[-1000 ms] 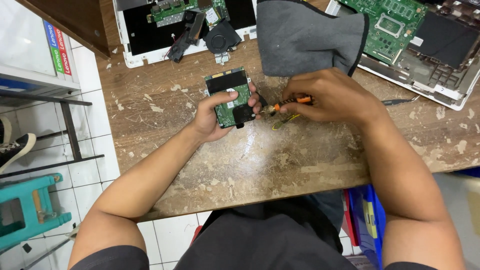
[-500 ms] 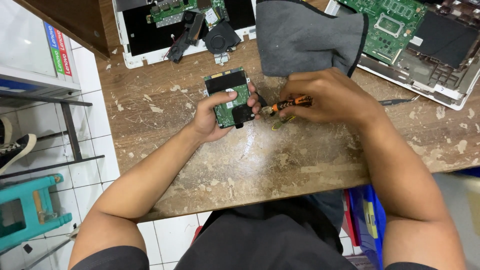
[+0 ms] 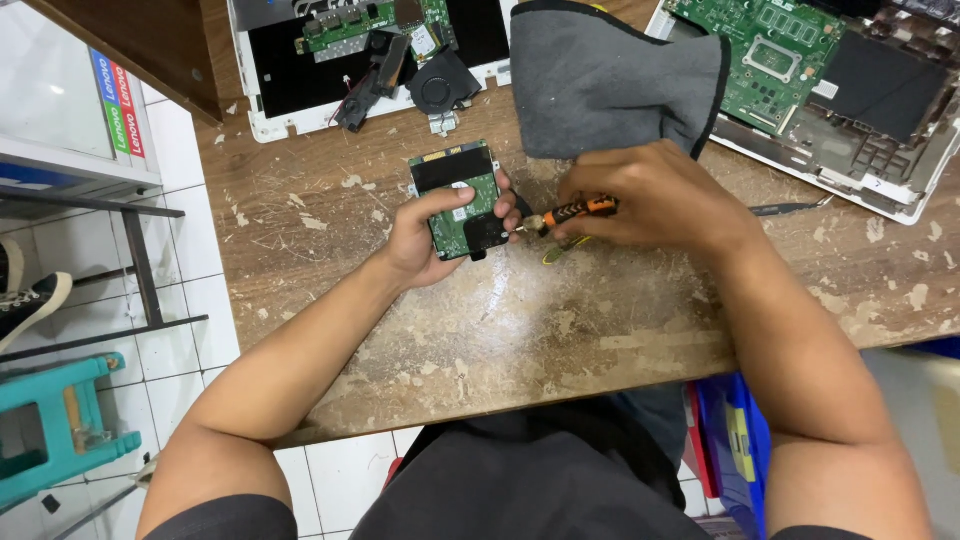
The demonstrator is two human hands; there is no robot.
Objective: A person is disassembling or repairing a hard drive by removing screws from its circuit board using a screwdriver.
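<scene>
**Hard drive held circuit-side up, screwdriver at its right edge**

Item: hard drive, small, rectangular, green circuit board facing up, dark label area at its far end. Location: on the worn wooden table, near the middle, just in front of the white laptop base.

Left hand: closed about the drive's near end, thumb across the board, fingertips curled round the right edge. The near left corner of the drive is hidden under the palm.

Right hand: closed on a screwdriver with an orange and black handle, its tip pointing left at the drive's right edge. The tip itself is too small to tell whether it sits in a screw. Most of the handle is covered by the fingers. A thin yellowish object lies just under the hand, partly hidden; its kind cannot be told.

Surroundings: grey cloth beyond the right hand, draped over part of an opened laptop with green board, cut off by the top and right edges. White laptop base with fan, cut off at the top. Teal stool on the tiled floor, lower left.

Change from earlier views: both hands and the drive keep the same places; the screwdriver sits at nearly the same angle, with no clear shift.
</scene>
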